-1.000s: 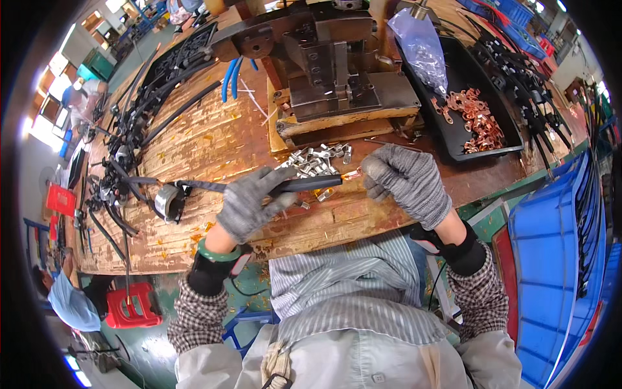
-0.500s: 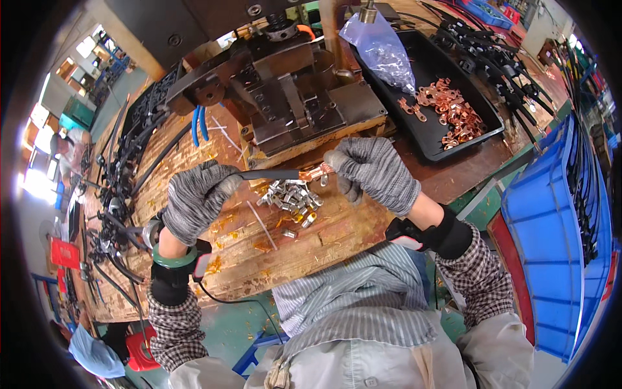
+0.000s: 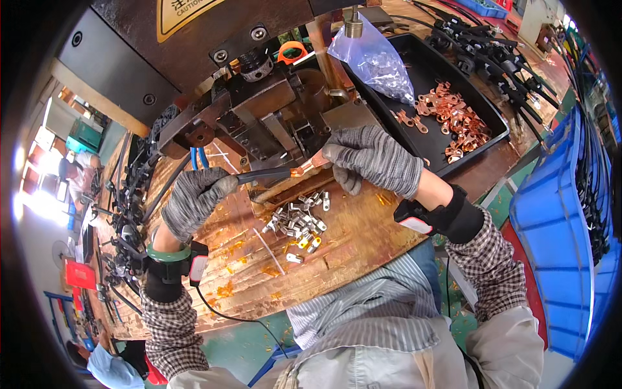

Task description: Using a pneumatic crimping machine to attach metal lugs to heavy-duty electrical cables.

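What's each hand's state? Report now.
Grey-gloved left hand: closed, holding a black flexible cable.
Grey-gloved right hand: closed, holding a shiny copper terminal.

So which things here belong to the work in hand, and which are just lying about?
Seemingly in use:
left hand, gripping black cable
right hand, at its copper-coloured end
metal press
maybe copper lugs

Seemingly lying about:
silver metal pieces
plastic bag
blue crate

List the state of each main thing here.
Cable: nearly straight
Copper lug: at cable end, seating unclear
Left hand: closed on cable
Right hand: closed on copper lug
Silver terminals: loose, heaped
Black tray: open, holding loose lugs
Plastic bag: holding small pieces
Blue crate: holding black cables
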A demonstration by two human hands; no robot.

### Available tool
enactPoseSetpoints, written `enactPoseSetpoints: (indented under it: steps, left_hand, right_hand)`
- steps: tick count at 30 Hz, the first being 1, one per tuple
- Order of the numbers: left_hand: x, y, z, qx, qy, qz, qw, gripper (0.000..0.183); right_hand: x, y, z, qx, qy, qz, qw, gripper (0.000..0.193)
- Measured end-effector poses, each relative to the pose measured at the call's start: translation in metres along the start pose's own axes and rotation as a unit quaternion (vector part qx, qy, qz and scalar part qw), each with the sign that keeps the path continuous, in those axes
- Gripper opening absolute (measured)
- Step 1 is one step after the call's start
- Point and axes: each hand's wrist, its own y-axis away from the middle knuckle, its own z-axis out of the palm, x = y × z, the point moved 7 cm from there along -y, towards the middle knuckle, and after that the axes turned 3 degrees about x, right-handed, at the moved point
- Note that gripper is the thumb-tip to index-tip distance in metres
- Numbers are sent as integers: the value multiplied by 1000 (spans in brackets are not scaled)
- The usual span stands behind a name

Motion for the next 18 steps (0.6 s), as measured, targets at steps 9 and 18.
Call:
enactPoseSetpoints:
  steps: [9, 18]
  left_hand:
    - [-5, -4, -20, 117, -101, 66, 986, 15]
    - [1, -11, -11, 132, -202, 87, 967, 14]
  right_hand:
    - [5, -23, 12, -45, -50, 37, 997, 22]
    - [4, -24, 2, 6, -38, 73, 997, 22]
